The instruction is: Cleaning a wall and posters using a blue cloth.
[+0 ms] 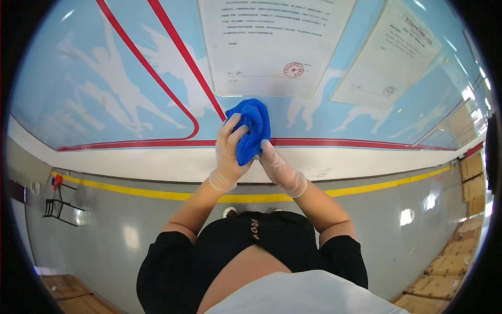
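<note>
Both my hands wear clear plastic gloves and are raised in front of a blue and white wall panel with red stripes. My left hand has its fingers curled over a bunched blue cloth. On the cloth's lower right edge rests the thumb of my right hand; its other fingers are largely hidden. Above the cloth, a printed sheet in a clear sleeve is fixed to the panel. A second sleeved sheet hangs to the right. Whether the cloth touches the wall, I cannot tell.
A yellow line runs along the grey floor near the wall's foot. At the far left stands a black metal frame or stool with something red on it. Cardboard boxes line the right edge, and more boxes lie at the lower left.
</note>
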Available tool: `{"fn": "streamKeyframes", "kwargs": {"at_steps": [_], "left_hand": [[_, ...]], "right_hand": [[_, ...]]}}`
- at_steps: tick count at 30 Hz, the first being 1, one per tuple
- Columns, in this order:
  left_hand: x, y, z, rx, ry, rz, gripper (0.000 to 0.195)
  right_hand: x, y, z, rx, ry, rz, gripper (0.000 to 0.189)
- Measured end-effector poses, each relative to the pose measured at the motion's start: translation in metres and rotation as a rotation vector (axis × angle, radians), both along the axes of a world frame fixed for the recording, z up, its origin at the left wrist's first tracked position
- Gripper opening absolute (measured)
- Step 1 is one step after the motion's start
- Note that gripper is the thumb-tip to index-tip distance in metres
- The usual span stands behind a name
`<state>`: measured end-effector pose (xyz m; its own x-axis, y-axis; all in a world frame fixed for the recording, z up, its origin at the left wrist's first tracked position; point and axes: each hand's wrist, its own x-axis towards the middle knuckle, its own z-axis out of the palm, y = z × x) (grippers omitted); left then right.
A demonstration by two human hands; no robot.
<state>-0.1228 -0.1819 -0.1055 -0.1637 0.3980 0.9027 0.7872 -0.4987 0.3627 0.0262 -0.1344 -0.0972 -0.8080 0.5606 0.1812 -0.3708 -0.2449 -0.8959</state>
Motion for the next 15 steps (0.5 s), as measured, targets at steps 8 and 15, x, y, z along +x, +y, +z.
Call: {"fn": "streamKeyframes", "kwargs": {"at_steps": [8, 15], "left_hand": [[0.024, 0.051, 0.102, 0.323, 0.334, 0.155, 0.044], [0.065, 0.130, 0.116, 0.298, 0.647, 0.469, 0.024]], "right_hand": [[0.076, 0.026, 0.027, 0.222, -0.026, -0.349, 0.070], [0.102, 0.038, 0.030, 0.184, -0.109, -0.487, 0.058]]}}
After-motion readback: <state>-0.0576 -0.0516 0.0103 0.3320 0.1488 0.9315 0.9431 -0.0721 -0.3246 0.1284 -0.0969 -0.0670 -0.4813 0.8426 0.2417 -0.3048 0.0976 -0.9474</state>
